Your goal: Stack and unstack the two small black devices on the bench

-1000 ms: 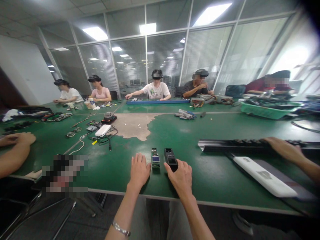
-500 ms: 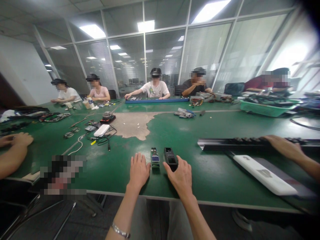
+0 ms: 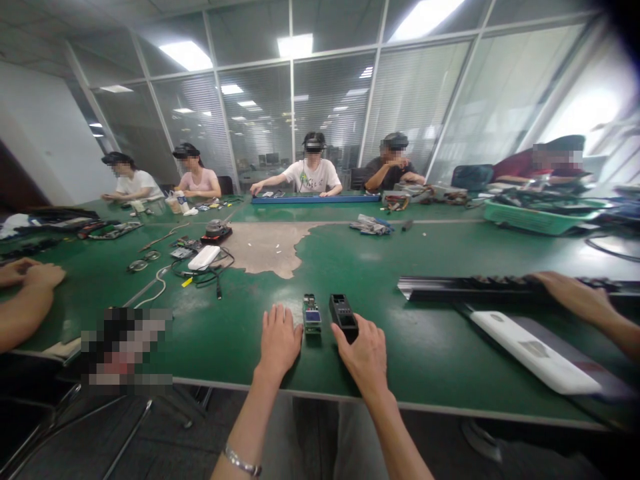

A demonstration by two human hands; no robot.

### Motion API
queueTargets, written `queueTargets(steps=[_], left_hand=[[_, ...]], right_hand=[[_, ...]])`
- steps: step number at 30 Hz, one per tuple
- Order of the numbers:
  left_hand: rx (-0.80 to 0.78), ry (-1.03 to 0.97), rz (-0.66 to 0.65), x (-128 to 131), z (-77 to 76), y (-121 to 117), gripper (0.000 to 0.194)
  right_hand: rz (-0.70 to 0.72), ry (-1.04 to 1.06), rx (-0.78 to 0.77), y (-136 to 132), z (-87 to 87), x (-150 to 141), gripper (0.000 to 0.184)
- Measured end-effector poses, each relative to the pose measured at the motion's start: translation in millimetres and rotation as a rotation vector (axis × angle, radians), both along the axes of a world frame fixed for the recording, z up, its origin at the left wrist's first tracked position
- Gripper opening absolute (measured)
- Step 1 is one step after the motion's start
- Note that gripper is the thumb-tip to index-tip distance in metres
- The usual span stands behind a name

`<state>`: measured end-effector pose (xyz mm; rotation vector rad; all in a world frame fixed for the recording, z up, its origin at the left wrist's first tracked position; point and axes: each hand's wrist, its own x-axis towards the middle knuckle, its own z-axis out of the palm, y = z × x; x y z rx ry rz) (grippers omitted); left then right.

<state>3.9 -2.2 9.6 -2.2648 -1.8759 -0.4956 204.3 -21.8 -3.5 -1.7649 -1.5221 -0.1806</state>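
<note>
A narrow green circuit board [image 3: 313,320] with a small bluish screen lies on the green table in front of me. Just left of it, my left hand [image 3: 281,339] rests palm down with fingers stretched out, holding nothing; its thumb is close to the board's edge. To the board's right is a black plastic casing [image 3: 343,315] with cut-out openings. My right hand [image 3: 367,347] straddles the casing's near end, thumb on the left side and fingers on the right. The board and the casing lie side by side with a small gap between them.
On the right, a co-worker's hand [image 3: 567,290] rests on a long black rail [image 3: 450,289] behind a white elongated device [image 3: 535,350]. Cables and a white box [image 3: 204,257] lie at left. Farther off are gloves [image 3: 373,225] and a green basket [image 3: 545,219]. Several people sit opposite.
Both of my hands, the circuit board and the casing stay essentially in place. The whole view shifts slightly as my head moves.
</note>
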Motion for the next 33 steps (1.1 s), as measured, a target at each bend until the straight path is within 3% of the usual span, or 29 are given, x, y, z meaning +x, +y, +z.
queueTargets(steps=[8, 17, 27, 33], left_hand=[[-0.001, -0.011, -0.003, 0, 0.1, 0, 0.053], [0.0, -0.023, -0.005, -2, -0.3, 0, 0.053], [0.007, -0.031, 0.001, -2, 1.1, -2, 0.05], [0.0, -0.038, 0.002, -3, 1.8, -2, 0.051]], right_hand=[[-0.056, -0.043, -0.027, -1, 4.5, -5, 0.082], [-0.04, -0.052, -0.023, -8, 10.6, -12, 0.065], [0.024, 0.038, 0.095, -2, 55.5, -52, 0.06], [0.01, 0.003, 0.0, 3, 60.2, -78, 0.06]])
